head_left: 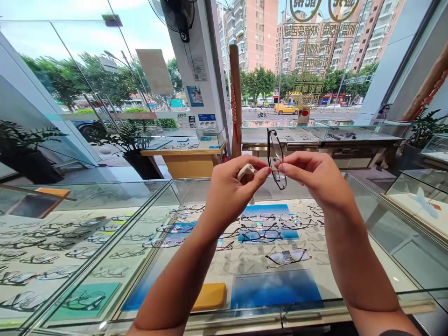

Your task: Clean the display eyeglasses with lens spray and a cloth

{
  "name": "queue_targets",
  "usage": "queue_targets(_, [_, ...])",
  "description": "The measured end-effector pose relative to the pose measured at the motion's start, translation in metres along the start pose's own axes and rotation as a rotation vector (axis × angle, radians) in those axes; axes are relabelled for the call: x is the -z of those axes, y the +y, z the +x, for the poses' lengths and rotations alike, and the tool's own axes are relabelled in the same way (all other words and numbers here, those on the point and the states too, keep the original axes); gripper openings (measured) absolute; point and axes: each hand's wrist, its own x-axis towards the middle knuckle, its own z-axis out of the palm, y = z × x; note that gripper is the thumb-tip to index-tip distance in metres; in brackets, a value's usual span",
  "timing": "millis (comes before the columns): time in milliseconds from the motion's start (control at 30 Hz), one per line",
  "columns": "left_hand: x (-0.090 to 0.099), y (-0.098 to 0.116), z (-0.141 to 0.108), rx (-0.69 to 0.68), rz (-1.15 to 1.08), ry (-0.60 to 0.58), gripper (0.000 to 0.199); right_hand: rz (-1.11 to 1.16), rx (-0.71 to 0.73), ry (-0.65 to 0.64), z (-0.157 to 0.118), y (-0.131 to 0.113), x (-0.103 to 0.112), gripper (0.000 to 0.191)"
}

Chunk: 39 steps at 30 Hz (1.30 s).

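Note:
A pair of dark-rimmed eyeglasses (270, 142) is held up on edge above the glass display case (329, 305). My left hand (227, 191) pinches the frame between thumb and forefinger. A crumpled whitish piece (246, 171), perhaps a cloth, is tucked in the curl of that same hand. From the other side, my right hand (322, 179) grips the glasses with thumb and fingertips near the middle of the frame. Below the hands, several other eyeglasses (262, 235) lie inside the case on white and blue surfaces.
A yellow case (210, 296) lies near the front of the display, beside a blue sheet (275, 291). To the left, another glass case holds rows of eyeglasses (58, 245) and a tilted mirror-like tray (37, 205). More display cases (350, 135) line the window behind a wooden post (235, 102).

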Motion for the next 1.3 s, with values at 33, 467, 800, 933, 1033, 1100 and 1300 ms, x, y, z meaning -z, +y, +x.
queue_targets(33, [-0.001,-0.001,0.0,-0.004,0.0,0.016,0.018,0.006,-0.014,-0.011,0.001,0.002,0.001,0.026])
queue_targets(467, [-0.01,-0.022,0.008,-0.108,-0.028,0.021,0.015,-0.017,-0.023,-0.015,0.007,0.011,0.002,0.023])
queue_targets(800, [-0.008,-0.053,0.021,0.209,-0.241,0.101,0.017,0.062,0.097,0.313,0.013,0.014,0.006,0.011])
queue_targets(933, [-0.013,-0.066,0.027,0.395,-0.424,0.1,0.02,0.112,0.142,0.425,0.015,0.015,0.005,0.01])
queue_targets(1033, [-0.018,-0.076,0.029,0.463,-0.432,0.018,0.024,0.104,0.14,0.429,0.016,0.017,0.006,0.011])
queue_targets(1100, [-0.02,-0.08,0.028,0.49,-0.363,0.008,0.025,0.074,0.136,0.41,0.017,0.019,0.008,0.012])
queue_targets(1300, [-0.024,-0.065,0.017,0.146,0.09,0.392,0.027,-0.119,0.116,0.31,0.015,0.024,0.008,0.016])
